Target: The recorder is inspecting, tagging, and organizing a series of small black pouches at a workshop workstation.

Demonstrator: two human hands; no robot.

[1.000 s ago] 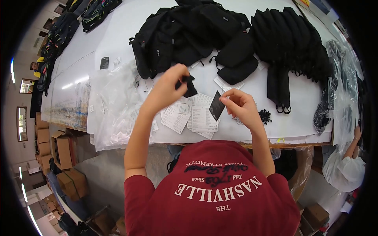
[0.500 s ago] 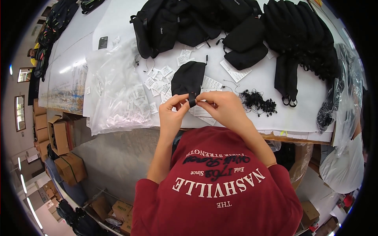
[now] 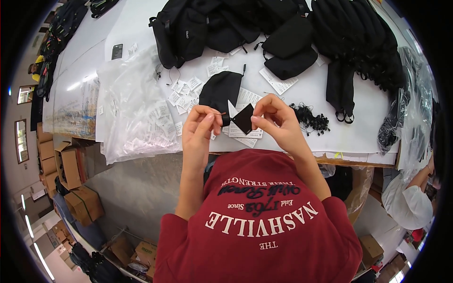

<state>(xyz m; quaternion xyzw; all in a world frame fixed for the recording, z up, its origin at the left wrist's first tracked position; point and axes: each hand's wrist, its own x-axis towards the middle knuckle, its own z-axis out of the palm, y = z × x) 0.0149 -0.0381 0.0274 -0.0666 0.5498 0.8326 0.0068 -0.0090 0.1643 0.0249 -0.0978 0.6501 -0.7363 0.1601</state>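
Observation:
A small black fabric pouch (image 3: 221, 90) lies on the white table in front of me. My left hand (image 3: 200, 125) pinches the short black strap loop (image 3: 226, 120) at its near corner; a thin cord shows at the fingertips. My right hand (image 3: 281, 123) grips the edge of a black hang tag (image 3: 243, 119) between thumb and forefinger. A white slip sticks out behind the tag. Beneath both hands lie printed white labels (image 3: 245, 141). How the cord joins the tag and loop is too small to make out.
Loose labels (image 3: 184, 96) and a clear plastic bag (image 3: 127, 108) lie to the left. A pile of black cords (image 3: 309, 119) is at the right. Black bags (image 3: 203, 33) and stacked black pouches (image 3: 358, 42) fill the far side. Cardboard boxes (image 3: 84, 205) stand at lower left.
My hands have moved apart. The black hang tag now shows between them, held in my right hand, while my left hand stays at the pouch's strap loop.

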